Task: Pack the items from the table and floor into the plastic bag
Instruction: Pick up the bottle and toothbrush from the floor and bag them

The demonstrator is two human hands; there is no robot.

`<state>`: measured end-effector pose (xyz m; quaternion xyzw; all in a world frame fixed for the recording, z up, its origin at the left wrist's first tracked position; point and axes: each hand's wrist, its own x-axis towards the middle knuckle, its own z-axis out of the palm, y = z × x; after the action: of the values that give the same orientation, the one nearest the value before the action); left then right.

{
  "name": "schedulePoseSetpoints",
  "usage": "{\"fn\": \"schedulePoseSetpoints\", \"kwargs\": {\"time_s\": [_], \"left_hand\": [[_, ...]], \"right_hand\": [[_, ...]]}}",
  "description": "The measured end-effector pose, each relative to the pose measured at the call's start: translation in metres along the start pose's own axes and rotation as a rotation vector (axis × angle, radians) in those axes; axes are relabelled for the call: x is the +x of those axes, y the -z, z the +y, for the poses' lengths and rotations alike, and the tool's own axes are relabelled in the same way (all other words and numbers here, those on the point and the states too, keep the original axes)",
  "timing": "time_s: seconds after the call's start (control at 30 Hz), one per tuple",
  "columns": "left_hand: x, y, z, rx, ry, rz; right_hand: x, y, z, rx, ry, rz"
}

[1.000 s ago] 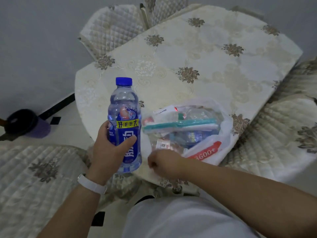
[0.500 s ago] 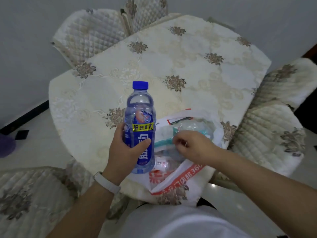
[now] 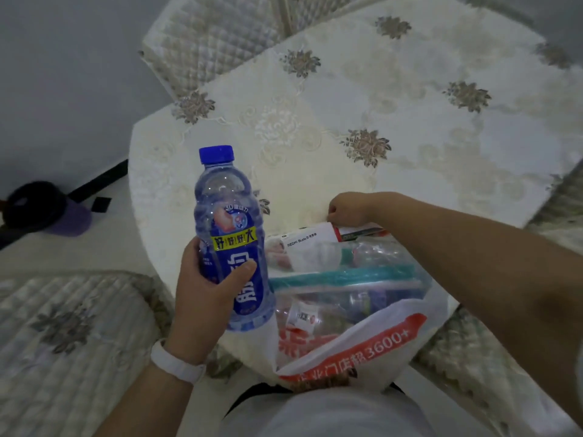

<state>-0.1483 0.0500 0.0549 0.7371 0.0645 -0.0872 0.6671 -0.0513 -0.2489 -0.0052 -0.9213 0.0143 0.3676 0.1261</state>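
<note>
Left hand [image 3: 208,298] clamped around upright bottle [image 3: 232,244], blue cap, blue label, just left of bag [image 3: 353,345]. Right hand [image 3: 350,209] pinching bag's far rim. Bag open on near table [image 3: 315,127] edge, printed "3600+"; white box [image 3: 307,244] inside reading "REDMI Buds". Floral tablecloth, quilted chairs [image 3: 63,335] around, pale floor.

Bag [image 3: 362,348] mouth crowded with packed items; right hand [image 3: 347,211] blocks its far rim; far bench [image 3: 410,105] lies wide open.
</note>
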Motion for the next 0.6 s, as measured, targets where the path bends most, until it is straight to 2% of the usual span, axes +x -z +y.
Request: {"fn": "schedulePoseSetpoints", "kwargs": {"time_s": [0.2,0.33,0.5,0.6], "left_hand": [[0.004,-0.001,0.0,-0.014,0.011,0.046],[0.006,-0.004,-0.001,-0.026,0.007,0.044],[0.007,-0.008,-0.001,-0.012,0.018,0.043],[0.007,-0.008,-0.003,-0.003,0.024,0.039]], "right_hand": [[0.008,0.006,0.001,0.147,0.118,-0.078],[-0.002,0.006,0.01,0.13,0.187,-0.162],[0.001,-0.004,0.018,0.071,0.266,0.125],[0.0,-0.009,0.018,0.033,0.29,0.199]]}}
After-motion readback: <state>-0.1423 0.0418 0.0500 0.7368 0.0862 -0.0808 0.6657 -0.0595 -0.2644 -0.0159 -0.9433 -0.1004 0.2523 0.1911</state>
